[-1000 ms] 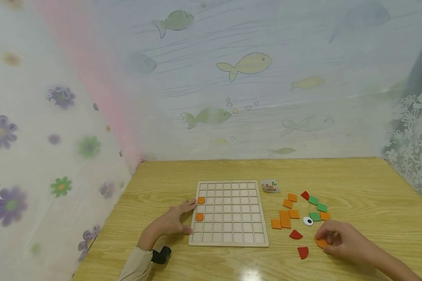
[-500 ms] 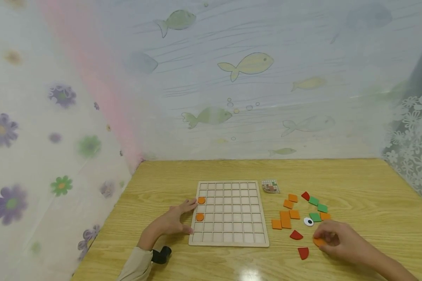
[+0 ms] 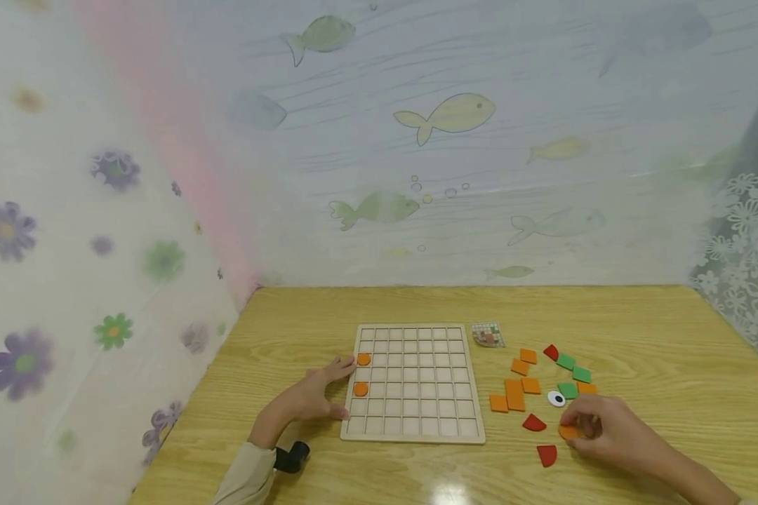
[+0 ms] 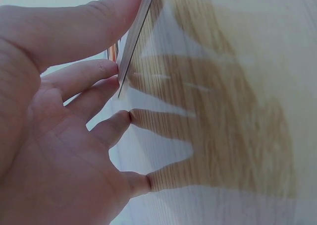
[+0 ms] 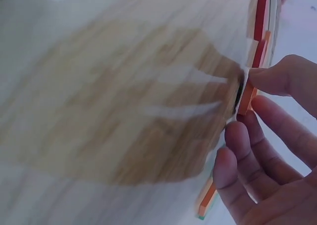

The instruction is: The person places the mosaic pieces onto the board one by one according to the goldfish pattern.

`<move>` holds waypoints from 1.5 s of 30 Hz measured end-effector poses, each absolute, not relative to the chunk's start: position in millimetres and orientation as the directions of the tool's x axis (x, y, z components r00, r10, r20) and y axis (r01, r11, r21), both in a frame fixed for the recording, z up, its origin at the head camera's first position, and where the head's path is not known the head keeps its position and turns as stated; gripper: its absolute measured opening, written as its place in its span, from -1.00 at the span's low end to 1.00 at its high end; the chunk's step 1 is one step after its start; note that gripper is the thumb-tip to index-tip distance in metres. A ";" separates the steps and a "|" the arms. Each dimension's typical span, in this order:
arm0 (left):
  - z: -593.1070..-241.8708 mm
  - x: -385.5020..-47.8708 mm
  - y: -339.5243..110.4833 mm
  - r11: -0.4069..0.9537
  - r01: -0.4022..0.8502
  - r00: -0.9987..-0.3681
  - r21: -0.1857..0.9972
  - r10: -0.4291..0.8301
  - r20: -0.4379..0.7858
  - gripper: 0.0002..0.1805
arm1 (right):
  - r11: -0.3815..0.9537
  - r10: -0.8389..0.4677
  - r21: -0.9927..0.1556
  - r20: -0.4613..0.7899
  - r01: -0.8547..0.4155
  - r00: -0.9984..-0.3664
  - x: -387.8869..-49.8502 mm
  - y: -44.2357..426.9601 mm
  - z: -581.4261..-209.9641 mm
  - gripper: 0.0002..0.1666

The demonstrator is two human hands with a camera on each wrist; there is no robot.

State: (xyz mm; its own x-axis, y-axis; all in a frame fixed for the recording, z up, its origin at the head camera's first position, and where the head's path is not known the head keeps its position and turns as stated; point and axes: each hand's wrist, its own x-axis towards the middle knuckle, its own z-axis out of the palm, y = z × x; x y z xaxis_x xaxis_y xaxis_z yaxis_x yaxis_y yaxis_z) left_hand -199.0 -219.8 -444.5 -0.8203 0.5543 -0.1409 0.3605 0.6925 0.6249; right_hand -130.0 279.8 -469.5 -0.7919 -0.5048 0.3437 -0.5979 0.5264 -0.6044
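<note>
My left hand (image 3: 309,398) rests at the left edge of a pale wooden grid board (image 3: 412,389), fingers spread and touching its rim. In the left wrist view the fingertips meet the table and the board's edge (image 4: 133,44). Two orange discs (image 3: 363,359) lie in cells of the board's left column. To the right of the board, my right hand (image 3: 613,429) pinches another orange disc (image 3: 568,432) between thumb and fingers, low over the table. The right wrist view shows this disc (image 5: 246,101) edge-on, tilted. My right hand partly covers it in the head view.
Several orange pieces (image 3: 514,395), green pieces (image 3: 566,362), red quarter-circle pieces (image 3: 534,423) and a white eye disc (image 3: 556,399) lie right of the board. A small picture card (image 3: 488,335) sits by its upper right corner. Walls with fish and flowers bound the table (image 3: 303,308).
My right hand has shifted slightly left with the orange disc between its fingers, and the disc's position has moved a little toward the red pieces. My left hand keeps its place against the board.
</note>
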 end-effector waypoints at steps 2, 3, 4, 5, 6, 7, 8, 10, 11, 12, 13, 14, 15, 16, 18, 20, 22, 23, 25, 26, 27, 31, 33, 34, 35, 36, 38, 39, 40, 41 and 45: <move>-445.2 -199.0 -220.1 0.693 0.361 -0.821 0.624 0.554 -0.141 -0.06 | 0.527 -0.508 -0.612 0.328 -0.589 -0.796 -130.2 278.9 -468.1 -0.70; -445.6 -199.1 -220.2 0.696 0.359 -0.822 0.622 0.551 -0.142 -0.06 | 0.528 -0.511 -0.615 0.320 -0.585 -0.798 -130.6 278.4 -467.0 -0.72; -445.8 -199.2 -220.3 0.697 0.357 -0.823 0.621 0.549 -0.143 -0.06 | 0.531 -0.510 -0.616 0.315 -0.581 -0.800 -130.8 277.3 -466.0 -0.72; -445.8 -199.2 -220.3 0.699 0.355 -0.825 0.620 0.547 -0.145 -0.06 | 0.526 -0.514 -0.620 0.315 -0.583 -0.798 -131.3 276.4 -464.7 -0.72; -445.5 -199.2 -220.2 0.701 0.348 -0.827 0.622 0.542 -0.147 -0.05 | 0.519 -0.515 -0.625 0.316 -0.583 -0.797 -131.7 275.3 -463.4 -0.71; -445.3 -199.3 -220.2 0.704 0.346 -0.829 0.620 0.539 -0.148 -0.05 | 0.513 -0.516 -0.628 0.320 -0.585 -0.795 -132.3 274.0 -462.3 -0.70; -445.1 -199.2 -220.2 0.706 0.346 -0.831 0.617 0.537 -0.149 -0.05 | 0.505 -0.514 -0.632 0.326 -0.587 -0.793 -132.7 272.3 -460.9 -0.69; -444.7 -199.2 -220.1 0.705 0.345 -0.830 0.619 0.537 -0.149 -0.05 | 0.479 -0.514 -0.643 0.346 -0.597 -0.785 -133.4 268.8 -458.7 -0.66; -444.6 -199.1 -220.0 0.704 0.346 -0.830 0.620 0.538 -0.148 -0.05 | 0.464 -0.516 -0.649 0.355 -0.603 -0.780 -133.8 266.7 -457.6 -0.65; -444.4 -198.9 -220.0 0.702 0.350 -0.829 0.621 0.541 -0.144 -0.05 | 0.453 -0.515 -0.655 0.362 -0.605 -0.777 -134.1 264.5 -456.3 -0.65; -444.4 -198.7 -219.9 0.701 0.356 -0.827 0.618 0.545 -0.141 -0.06 | 0.442 -0.515 -0.658 0.370 -0.609 -0.773 -134.4 262.0 -454.9 -0.65; -444.3 -198.5 -219.9 0.698 0.358 -0.826 0.620 0.547 -0.138 -0.06 | 0.429 -0.516 -0.664 0.376 -0.613 -0.769 -134.8 259.3 -453.6 -0.64; -444.5 -198.3 -219.9 0.695 0.362 -0.823 0.622 0.551 -0.137 -0.06 | 0.416 -0.523 -0.666 0.382 -0.620 -0.762 -135.4 256.8 -452.3 -0.65; -444.4 -198.4 -219.7 0.693 0.364 -0.822 0.623 0.554 -0.136 -0.06 | 0.404 -0.528 -0.671 0.385 -0.622 -0.757 -136.0 253.9 -450.9 -0.66; -444.3 -198.8 -219.4 0.692 0.365 -0.820 0.623 0.555 -0.136 -0.06 | 0.388 -0.535 -0.682 0.381 -0.620 -0.754 -137.2 248.7 -448.4 -0.67; -444.7 -198.5 -219.1 0.691 0.364 -0.819 0.624 0.556 -0.138 -0.06 | 0.377 -0.548 -0.691 0.371 -0.617 -0.750 -138.7 243.6 -446.7 -0.69; -445.1 -198.7 -218.9 0.692 0.362 -0.820 0.625 0.555 -0.139 -0.06 | 0.368 -0.560 -0.700 0.358 -0.612 -0.747 -140.7 238.4 -445.0 -0.71; -445.1 -198.8 -218.9 0.693 0.360 -0.821 0.625 0.553 -0.140 -0.06 | 0.362 -0.565 -0.705 0.355 -0.610 -0.745 -141.9 235.1 -444.1 -0.72; -444.9 -198.5 -219.0 0.694 0.362 -0.822 0.623 0.553 -0.139 -0.06 | 0.348 -0.577 -0.713 0.349 -0.609 -0.738 -144.1 228.0 -441.5 -0.73; -444.8 -198.4 -219.1 0.695 0.362 -0.822 0.621 0.553 -0.139 -0.07 | 0.344 -0.579 -0.713 0.351 -0.611 -0.736 -145.1 224.3 -440.5 -0.73; -444.7 -198.4 -219.2 0.696 0.360 -0.823 0.621 0.551 -0.140 -0.07 | 0.336 -0.581 -0.716 0.354 -0.612 -0.733 -145.8 220.2 -439.0 -0.74; -443.7 -198.9 -218.4 0.702 0.349 -0.827 0.621 0.542 -0.148 -0.06 | 0.309 -0.584 -0.719 0.373 -0.623 -0.721 -147.5 206.1 -435.3 -0.70; -443.5 -200.1 -218.1 0.708 0.339 -0.831 0.620 0.534 -0.156 -0.06 | 0.277 -0.597 -0.718 0.392 -0.639 -0.700 -149.5 199.5 -434.1 -0.69; -443.4 -200.5 -217.9 0.710 0.336 -0.832 0.619 0.532 -0.159 -0.05 | 0.262 -0.605 -0.717 0.400 -0.646 -0.689 -150.6 196.4 -433.6 -0.68; -443.6 -200.9 -217.9 0.711 0.334 -0.832 0.619 0.531 -0.161 -0.05 | 0.243 -0.614 -0.716 0.408 -0.654 -0.676 -151.8 193.3 -433.1 -0.69; -443.9 -201.3 -218.0 0.712 0.337 -0.832 0.616 0.532 -0.160 -0.05 | 0.227 -0.623 -0.716 0.415 -0.660 -0.664 -153.0 190.2 -432.7 -0.69; -444.0 -201.4 -218.0 0.711 0.339 -0.831 0.615 0.534 -0.159 -0.06 | 0.201 -0.634 -0.711 0.430 -0.673 -0.643 -155.5 184.5 -432.2 -0.70; -444.1 -201.4 -218.0 0.710 0.340 -0.830 0.616 0.534 -0.158 -0.06 | 0.194 -0.637 -0.711 0.433 -0.676 -0.638 -156.5 182.0 -432.2 -0.70; -444.2 -201.3 -217.9 0.707 0.341 -0.830 0.619 0.536 -0.155 -0.06 | 0.189 -0.639 -0.712 0.434 -0.676 -0.635 -157.5 179.6 -432.2 -0.70; -444.4 -201.2 -218.1 0.706 0.341 -0.829 0.621 0.537 -0.155 -0.06 | 0.187 -0.642 -0.711 0.434 -0.678 -0.632 -158.5 177.0 -432.4 -0.70; -445.2 -199.8 -219.0 0.707 0.332 -0.835 0.625 0.529 -0.154 -0.06 | 0.191 -0.655 -0.715 0.417 -0.672 -0.630 -162.8 165.5 -433.0 -0.70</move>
State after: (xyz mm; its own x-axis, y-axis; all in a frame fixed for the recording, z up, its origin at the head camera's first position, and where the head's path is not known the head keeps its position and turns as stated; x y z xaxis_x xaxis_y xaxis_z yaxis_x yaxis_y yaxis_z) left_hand -199.8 -219.0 -445.2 -0.8346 0.5289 -0.1542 0.3325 0.7067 0.6245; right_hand -162.8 165.5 -433.0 -0.6299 -0.6555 0.4166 -0.6722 0.1914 -0.7152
